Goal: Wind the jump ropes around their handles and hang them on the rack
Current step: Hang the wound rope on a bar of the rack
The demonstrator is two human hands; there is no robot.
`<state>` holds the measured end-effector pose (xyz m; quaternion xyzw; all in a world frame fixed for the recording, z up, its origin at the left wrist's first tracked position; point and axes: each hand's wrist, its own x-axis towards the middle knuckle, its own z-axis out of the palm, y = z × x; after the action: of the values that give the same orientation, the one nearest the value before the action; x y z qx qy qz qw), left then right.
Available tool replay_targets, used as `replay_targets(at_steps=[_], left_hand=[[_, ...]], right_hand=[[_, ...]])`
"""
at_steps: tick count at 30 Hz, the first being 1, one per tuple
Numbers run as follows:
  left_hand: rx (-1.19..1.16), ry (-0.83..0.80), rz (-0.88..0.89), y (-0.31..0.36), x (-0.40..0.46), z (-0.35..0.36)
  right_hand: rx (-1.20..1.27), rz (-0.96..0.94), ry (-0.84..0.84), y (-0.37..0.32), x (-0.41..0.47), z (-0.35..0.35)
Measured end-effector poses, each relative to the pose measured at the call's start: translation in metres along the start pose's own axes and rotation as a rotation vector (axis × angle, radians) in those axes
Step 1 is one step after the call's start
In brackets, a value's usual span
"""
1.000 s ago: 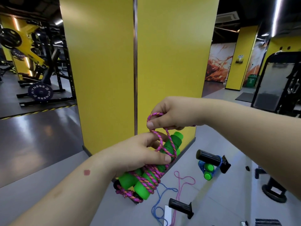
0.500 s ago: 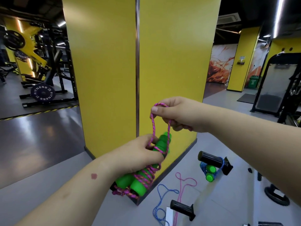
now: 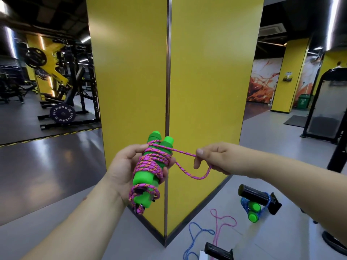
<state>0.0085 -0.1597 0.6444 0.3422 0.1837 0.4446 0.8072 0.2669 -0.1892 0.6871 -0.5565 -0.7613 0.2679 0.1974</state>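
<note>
My left hand (image 3: 123,167) grips two green foam handles (image 3: 150,166) held upright side by side. A pink-and-orange rope (image 3: 155,162) is wound round them in several turns. Its last loop (image 3: 195,173) runs off to the right, where my right hand (image 3: 216,158) pinches it between thumb and fingers, level with the handles. On the floor at lower right lies a second pair of green handles wrapped in blue rope (image 3: 252,211), leaning against a black peg (image 3: 257,197).
A yellow pillar (image 3: 187,72) with a metal corner strip stands straight ahead. Loose blue (image 3: 195,237) and pink (image 3: 221,224) rope lie on the grey floor beside another black peg (image 3: 218,251). Weight machines stand far left and right.
My left hand has turned the handles from lying tilted to upright. My right hand has swung from above them down and out to the right, drawing the rope loop sideways.
</note>
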Motion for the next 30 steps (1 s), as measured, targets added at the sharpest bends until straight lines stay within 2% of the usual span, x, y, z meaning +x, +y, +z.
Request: replay_targets(at_steps=[3, 5, 6, 8, 9, 13, 17, 19, 21, 25, 30], left_hand=[[-0.008, -0.151, -0.005, -0.003, -0.002, 0.008], [0.026, -0.235, -0.070, -0.005, -0.004, 0.009], [0.039, -0.335, -0.124, -0.005, -0.006, 0.010], [0.206, -0.501, -0.168, -0.006, -0.009, 0.009], [0.364, -0.508, -0.181, -0.008, -0.007, 0.007], [0.854, -0.403, -0.237, -0.014, -0.008, 0.012], [1.639, -0.102, -0.105, -0.018, -0.012, 0.025], [1.805, -0.014, -0.033, -0.027, -0.011, 0.028], [1.783, 0.059, 0.035, -0.034, -0.007, 0.030], [1.513, 0.244, 0.082, -0.036, -0.001, 0.029], [1.348, 0.349, 0.176, -0.050, 0.006, 0.027]], right_hand=[[-0.083, 0.007, 0.015, -0.001, 0.007, 0.004], [-0.072, 0.014, 0.017, -0.005, 0.010, 0.004], [-0.059, 0.014, 0.012, -0.008, 0.012, 0.003], [-0.028, 0.004, -0.009, -0.014, 0.016, 0.002], [-0.020, -0.002, -0.030, -0.017, 0.017, 0.002], [0.045, 0.036, -0.134, -0.025, 0.018, 0.006], [0.191, 0.074, -0.170, -0.030, 0.019, 0.004], [0.180, 0.073, -0.161, -0.036, 0.019, 0.007], [0.077, 0.055, -0.114, -0.045, 0.019, 0.013], [-0.141, 0.071, -0.004, -0.048, 0.014, 0.019], [-0.213, 0.081, 0.126, -0.032, 0.006, 0.017]])
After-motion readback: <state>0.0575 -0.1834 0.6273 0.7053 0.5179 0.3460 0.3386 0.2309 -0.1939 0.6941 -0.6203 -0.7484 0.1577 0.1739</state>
